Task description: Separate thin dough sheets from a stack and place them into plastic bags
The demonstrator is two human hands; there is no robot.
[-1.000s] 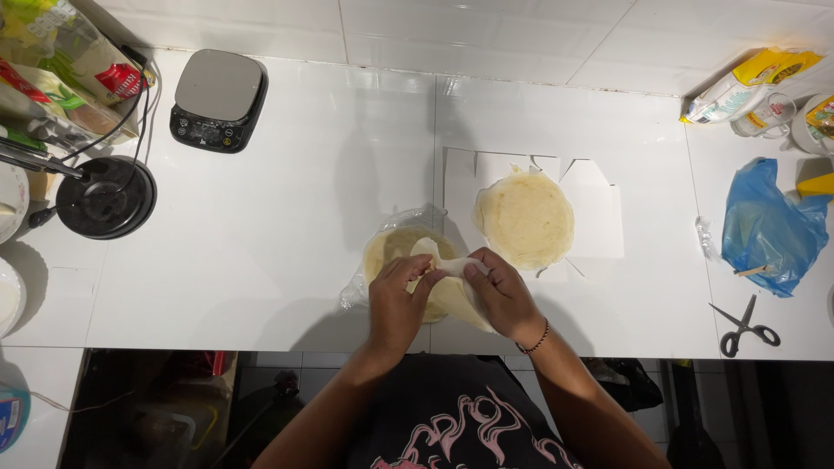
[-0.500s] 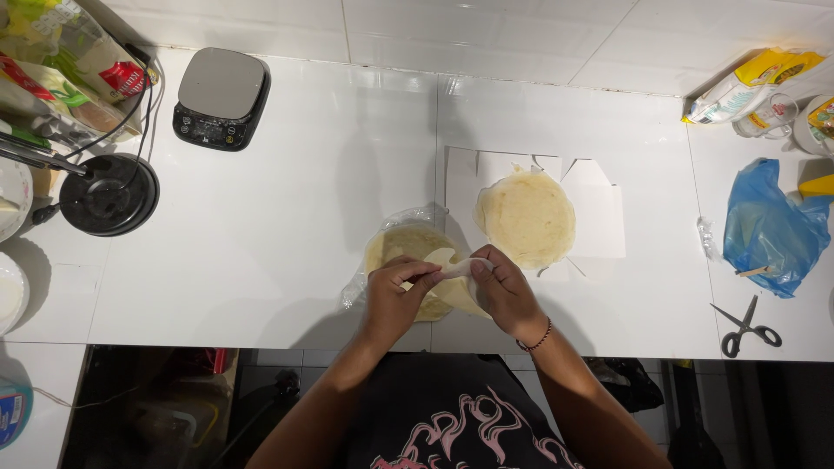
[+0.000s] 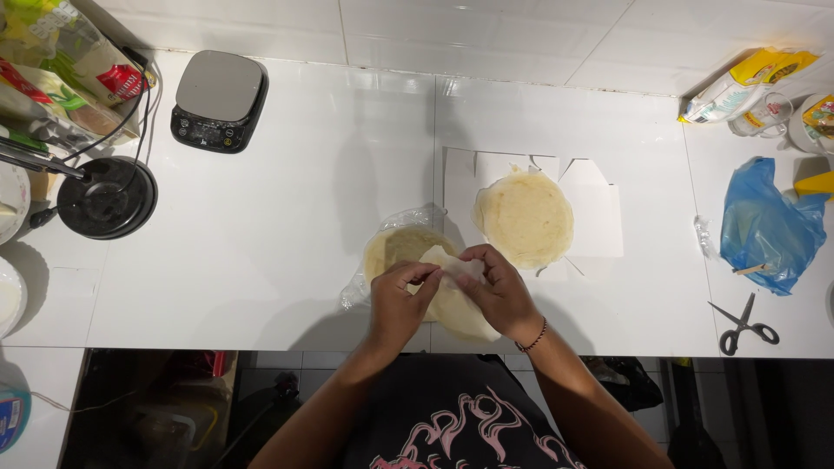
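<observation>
My left hand (image 3: 398, 301) and my right hand (image 3: 497, 293) both pinch a thin, pale round wrapper sheet (image 3: 459, 306) at the counter's near edge. The sheet is partly peeled up from a stack of the same wrappers (image 3: 393, 249) lying in an open clear plastic bag (image 3: 358, 287). Just right of my hands, a separate flat round wrapper (image 3: 524, 217) lies spread on a white sheet of paper (image 3: 599, 221).
A black kitchen scale (image 3: 217, 100) and a small black pan (image 3: 106, 197) sit at the left, with food packets (image 3: 61, 74) behind. At the right lie a blue plastic bag (image 3: 764, 223), scissors (image 3: 741, 325) and a flour-type bag (image 3: 745, 82). The white counter's front edge (image 3: 261, 346) is close.
The wrapper sheet has come further off the stack and now hangs larger between my hands, toward the near edge. My hands stay at the same spot.
</observation>
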